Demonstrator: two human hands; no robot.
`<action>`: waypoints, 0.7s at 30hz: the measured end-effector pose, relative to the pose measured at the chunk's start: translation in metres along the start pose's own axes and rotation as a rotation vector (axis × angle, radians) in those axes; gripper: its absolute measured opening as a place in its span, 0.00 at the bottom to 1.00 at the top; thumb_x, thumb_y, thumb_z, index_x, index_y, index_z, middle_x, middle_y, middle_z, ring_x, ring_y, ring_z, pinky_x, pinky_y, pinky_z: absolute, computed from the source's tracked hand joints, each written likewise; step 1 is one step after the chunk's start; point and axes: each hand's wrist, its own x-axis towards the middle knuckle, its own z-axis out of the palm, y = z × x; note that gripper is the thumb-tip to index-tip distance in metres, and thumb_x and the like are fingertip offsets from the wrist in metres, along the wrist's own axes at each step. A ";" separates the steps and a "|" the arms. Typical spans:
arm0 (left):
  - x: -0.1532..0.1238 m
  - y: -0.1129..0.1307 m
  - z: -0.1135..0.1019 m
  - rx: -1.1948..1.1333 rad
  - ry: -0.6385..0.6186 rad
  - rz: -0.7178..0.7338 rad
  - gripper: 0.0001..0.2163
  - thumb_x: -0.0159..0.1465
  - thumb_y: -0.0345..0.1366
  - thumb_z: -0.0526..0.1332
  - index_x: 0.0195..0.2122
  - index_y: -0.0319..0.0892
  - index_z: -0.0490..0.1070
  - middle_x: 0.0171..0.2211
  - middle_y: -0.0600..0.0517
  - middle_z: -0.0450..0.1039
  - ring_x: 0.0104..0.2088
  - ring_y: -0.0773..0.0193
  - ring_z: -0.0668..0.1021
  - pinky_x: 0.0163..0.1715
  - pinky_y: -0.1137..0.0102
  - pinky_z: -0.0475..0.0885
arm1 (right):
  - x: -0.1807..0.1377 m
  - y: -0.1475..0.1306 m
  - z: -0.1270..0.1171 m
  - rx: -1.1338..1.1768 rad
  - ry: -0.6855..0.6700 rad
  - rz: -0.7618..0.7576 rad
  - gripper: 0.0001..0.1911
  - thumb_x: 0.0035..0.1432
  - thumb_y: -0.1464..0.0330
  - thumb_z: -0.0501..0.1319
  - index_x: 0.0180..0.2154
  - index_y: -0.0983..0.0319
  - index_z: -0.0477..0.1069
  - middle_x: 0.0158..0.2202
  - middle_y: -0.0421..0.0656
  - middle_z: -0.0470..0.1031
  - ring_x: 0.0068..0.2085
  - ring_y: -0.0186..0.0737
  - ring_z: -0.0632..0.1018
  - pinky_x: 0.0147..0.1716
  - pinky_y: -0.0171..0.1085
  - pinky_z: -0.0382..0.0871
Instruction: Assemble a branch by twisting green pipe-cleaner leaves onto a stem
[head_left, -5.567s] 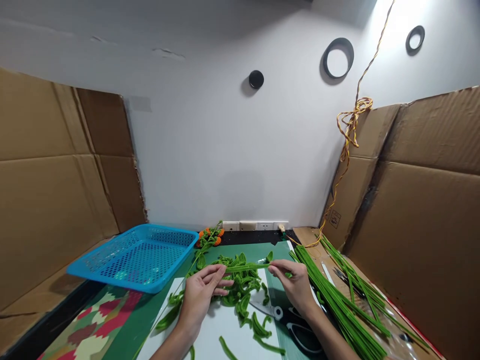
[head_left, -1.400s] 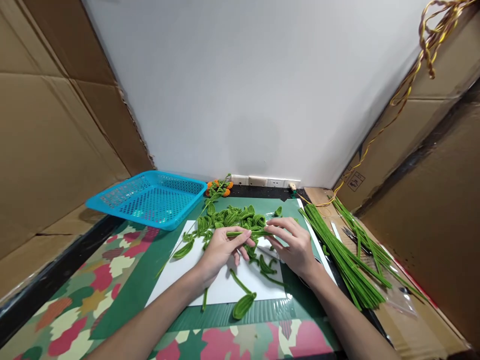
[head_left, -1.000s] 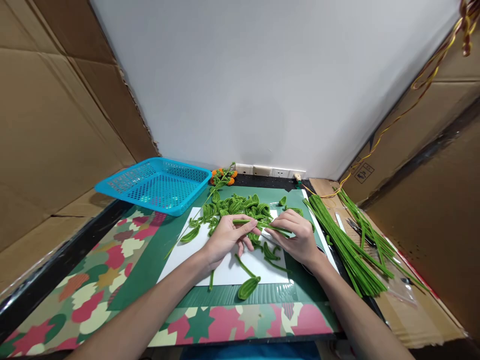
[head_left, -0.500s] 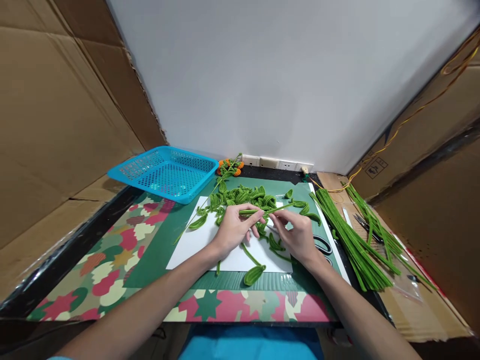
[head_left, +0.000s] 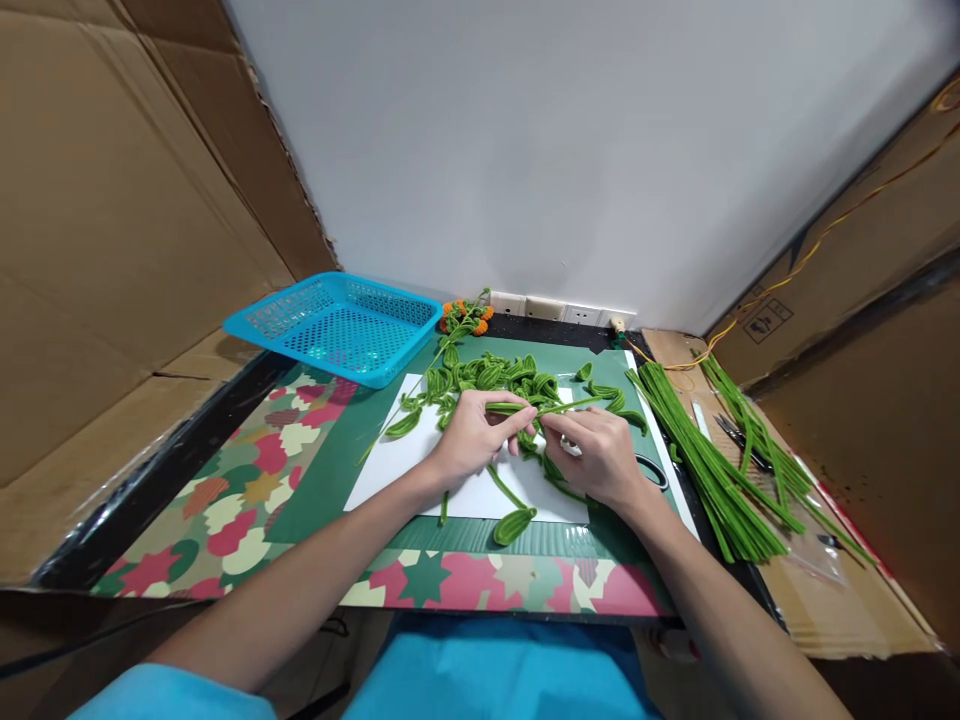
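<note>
Between my two hands is a green pipe cleaner [head_left: 571,405], held above the white sheet [head_left: 465,500]. My left hand [head_left: 480,435] pinches it between thumb and fingers. The fingertips of my right hand [head_left: 592,450] are closed on it close by, with its free end sticking out above them. Behind the hands lies a heap of green pipe-cleaner leaves [head_left: 495,373]. A single leaf with a stem [head_left: 514,525] rests at the sheet's front edge. Scissors [head_left: 651,470] lie beside my right hand, their blades hidden under it.
A blue plastic basket [head_left: 345,335] stands at the back left. Orange flowers on green stems [head_left: 469,318] lie next to it. To the right are a bundle of green pipe cleaners [head_left: 709,470] and pliers [head_left: 739,440]. Power sockets [head_left: 544,308] line the wall's base.
The camera view has tilted, so the table appears slightly higher. My right hand has turned a little, its fingers lower and closer around the pipe cleaner; my left hand keeps its pinch.
</note>
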 end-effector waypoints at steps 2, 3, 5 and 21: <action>0.002 -0.002 -0.001 -0.035 0.006 -0.022 0.16 0.61 0.46 0.74 0.37 0.36 0.82 0.23 0.51 0.79 0.15 0.72 0.70 0.11 0.78 0.61 | 0.000 0.002 -0.002 0.010 0.018 0.026 0.09 0.70 0.72 0.60 0.37 0.61 0.79 0.26 0.40 0.80 0.25 0.35 0.77 0.31 0.36 0.64; 0.002 -0.004 -0.001 -0.053 0.004 -0.030 0.16 0.61 0.46 0.74 0.38 0.36 0.82 0.25 0.50 0.80 0.15 0.72 0.70 0.11 0.78 0.61 | 0.000 0.003 -0.002 0.013 0.025 0.043 0.09 0.71 0.71 0.61 0.38 0.61 0.79 0.26 0.40 0.81 0.25 0.35 0.77 0.30 0.35 0.64; 0.003 -0.007 -0.002 -0.080 -0.008 -0.035 0.16 0.61 0.46 0.74 0.39 0.36 0.82 0.27 0.49 0.81 0.16 0.72 0.70 0.12 0.78 0.62 | 0.000 0.004 -0.004 0.003 0.043 0.063 0.08 0.70 0.70 0.62 0.38 0.60 0.79 0.26 0.39 0.80 0.25 0.34 0.77 0.30 0.35 0.64; 0.004 -0.013 -0.001 -0.024 -0.034 0.051 0.14 0.64 0.44 0.72 0.41 0.36 0.84 0.26 0.49 0.81 0.17 0.71 0.73 0.14 0.78 0.64 | 0.004 -0.002 -0.009 0.011 0.025 0.085 0.04 0.65 0.71 0.65 0.36 0.60 0.78 0.28 0.39 0.83 0.25 0.34 0.78 0.30 0.34 0.65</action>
